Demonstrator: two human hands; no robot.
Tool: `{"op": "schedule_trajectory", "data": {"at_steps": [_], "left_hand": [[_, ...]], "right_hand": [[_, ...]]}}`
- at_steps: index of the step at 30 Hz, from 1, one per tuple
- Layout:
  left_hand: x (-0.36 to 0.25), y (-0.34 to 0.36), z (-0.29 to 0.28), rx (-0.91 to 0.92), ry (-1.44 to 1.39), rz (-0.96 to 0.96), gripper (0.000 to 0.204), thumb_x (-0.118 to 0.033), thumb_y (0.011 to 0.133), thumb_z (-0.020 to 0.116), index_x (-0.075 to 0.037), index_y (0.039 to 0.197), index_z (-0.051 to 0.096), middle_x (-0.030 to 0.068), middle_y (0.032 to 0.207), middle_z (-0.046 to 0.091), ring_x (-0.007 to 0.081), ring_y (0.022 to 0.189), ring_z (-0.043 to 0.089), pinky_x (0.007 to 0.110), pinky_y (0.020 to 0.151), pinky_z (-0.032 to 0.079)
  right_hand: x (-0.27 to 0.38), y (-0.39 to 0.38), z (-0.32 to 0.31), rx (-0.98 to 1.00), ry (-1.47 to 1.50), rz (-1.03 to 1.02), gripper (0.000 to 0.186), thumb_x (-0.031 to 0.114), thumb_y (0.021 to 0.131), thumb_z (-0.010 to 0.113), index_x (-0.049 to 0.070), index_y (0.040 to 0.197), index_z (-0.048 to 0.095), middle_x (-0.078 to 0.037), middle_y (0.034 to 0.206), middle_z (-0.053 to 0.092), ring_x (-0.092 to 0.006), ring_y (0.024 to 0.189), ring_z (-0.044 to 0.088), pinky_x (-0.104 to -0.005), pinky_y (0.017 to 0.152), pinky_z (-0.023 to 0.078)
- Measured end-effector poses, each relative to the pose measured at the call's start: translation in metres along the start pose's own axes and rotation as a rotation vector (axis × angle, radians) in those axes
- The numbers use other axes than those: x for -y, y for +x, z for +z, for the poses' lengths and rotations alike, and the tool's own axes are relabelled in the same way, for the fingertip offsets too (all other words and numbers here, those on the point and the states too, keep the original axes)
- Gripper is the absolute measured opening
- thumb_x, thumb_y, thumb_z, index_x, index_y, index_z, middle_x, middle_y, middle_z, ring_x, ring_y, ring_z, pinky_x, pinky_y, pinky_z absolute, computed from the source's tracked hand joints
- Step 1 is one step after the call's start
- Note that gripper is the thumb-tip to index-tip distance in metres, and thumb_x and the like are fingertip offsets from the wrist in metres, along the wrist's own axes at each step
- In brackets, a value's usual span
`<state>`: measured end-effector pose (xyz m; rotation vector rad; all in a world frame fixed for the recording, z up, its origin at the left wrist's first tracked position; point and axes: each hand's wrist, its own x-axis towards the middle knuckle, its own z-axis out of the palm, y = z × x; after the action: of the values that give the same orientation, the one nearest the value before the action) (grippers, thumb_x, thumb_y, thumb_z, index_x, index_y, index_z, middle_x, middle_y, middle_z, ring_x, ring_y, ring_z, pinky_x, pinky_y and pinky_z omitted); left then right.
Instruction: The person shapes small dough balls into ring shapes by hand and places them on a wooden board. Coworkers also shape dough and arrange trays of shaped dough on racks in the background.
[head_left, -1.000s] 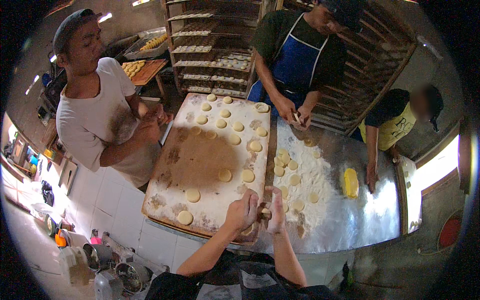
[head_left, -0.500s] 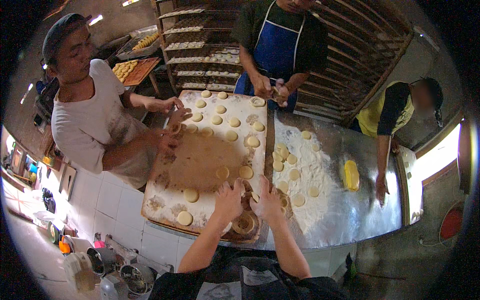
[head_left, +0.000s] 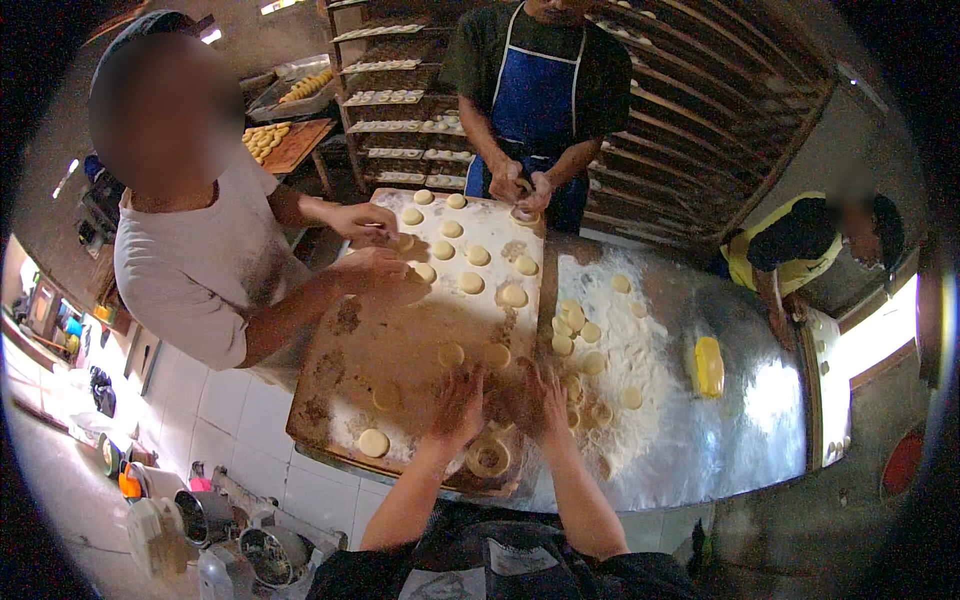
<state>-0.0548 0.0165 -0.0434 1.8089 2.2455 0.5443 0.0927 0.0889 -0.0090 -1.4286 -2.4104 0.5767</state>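
Observation:
My left hand (head_left: 457, 408) and my right hand (head_left: 540, 402) reach forward over the near right part of a floured wooden board (head_left: 340, 385). Both have fingers stretched forward, palms turned toward each other. Shadow and blur hide whether any dough lies between them. Just beyond the fingertips are two flat dough rounds, one on the left (head_left: 452, 355) and one on the right (head_left: 497, 357). A dough ring (head_left: 487, 456) rests close below my hands, near the board's front edge. Left of my left hand lie a shaded dough round (head_left: 385, 397) and a brighter one (head_left: 373, 442).
A co-worker's hands (head_left: 375, 250) are over dough rounds at the board's left edge. Another person's hands (head_left: 525, 190) work at the far edge. The metal table (head_left: 670, 430) holds floury dough rounds (head_left: 594, 362) and a yellow package (head_left: 709, 367). Racks (head_left: 400, 95) stand behind.
My hands stay over nearly the same spot, with fingers shifted slightly. The left co-worker's hands have moved over nearby rounds. At the right, a person's arm has drawn back from the metal table.

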Motion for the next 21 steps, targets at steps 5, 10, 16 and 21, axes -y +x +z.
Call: {"op": "schedule_trajectory", "data": {"at_steps": [5, 10, 16, 21], "left_hand": [[0.013, 0.007, 0.004, -0.087, -0.273, 0.129, 0.057, -0.015, 0.084, 0.062, 0.001, 0.136, 0.044, 0.0251, 0.125, 0.056, 0.0448, 0.116, 0.051, 0.054, 0.102, 0.038], [0.032, 0.026, 0.012, -0.260, 0.023, -0.029, 0.044, -0.019, 0.087, 0.063, 0.004, 0.123, 0.055, 0.0260, 0.114, 0.062, 0.0409, 0.103, 0.059, 0.050, 0.090, 0.046], [0.052, 0.054, 0.012, -0.081, 0.070, -0.226, 0.036, -0.019, 0.091, 0.059, 0.004, 0.118, 0.058, 0.0277, 0.112, 0.062, 0.0438, 0.100, 0.060, 0.050, 0.089, 0.045], [0.028, 0.024, 0.066, -0.458, -0.078, -0.073, 0.033, -0.015, 0.088, 0.062, 0.001, 0.117, 0.058, 0.0279, 0.108, 0.063, 0.0453, 0.102, 0.059, 0.050, 0.089, 0.045]], "right_hand": [[0.005, 0.061, 0.023, -0.014, -0.006, -0.191, 0.042, 0.029, 0.086, 0.066, 0.007, 0.120, 0.054, -0.021, 0.124, 0.056, -0.0397, 0.117, 0.051, -0.0487, 0.094, 0.042], [-0.025, 0.062, 0.019, 0.096, 0.528, -0.100, 0.036, 0.019, 0.085, 0.070, 0.004, 0.114, 0.055, -0.016, 0.100, 0.066, -0.0302, 0.093, 0.064, -0.0401, 0.080, 0.050], [-0.167, -0.037, -0.053, 0.002, 0.690, 0.200, 0.032, 0.011, 0.084, 0.072, 0.006, 0.113, 0.060, -0.015, 0.097, 0.068, -0.0204, 0.089, 0.065, -0.0333, 0.075, 0.051], [-0.242, -0.089, -0.069, -0.131, -0.007, 0.091, 0.031, 0.016, 0.074, 0.077, 0.008, 0.100, 0.062, -0.017, 0.091, 0.064, -0.0332, 0.089, 0.063, -0.0427, 0.076, 0.050]]}}
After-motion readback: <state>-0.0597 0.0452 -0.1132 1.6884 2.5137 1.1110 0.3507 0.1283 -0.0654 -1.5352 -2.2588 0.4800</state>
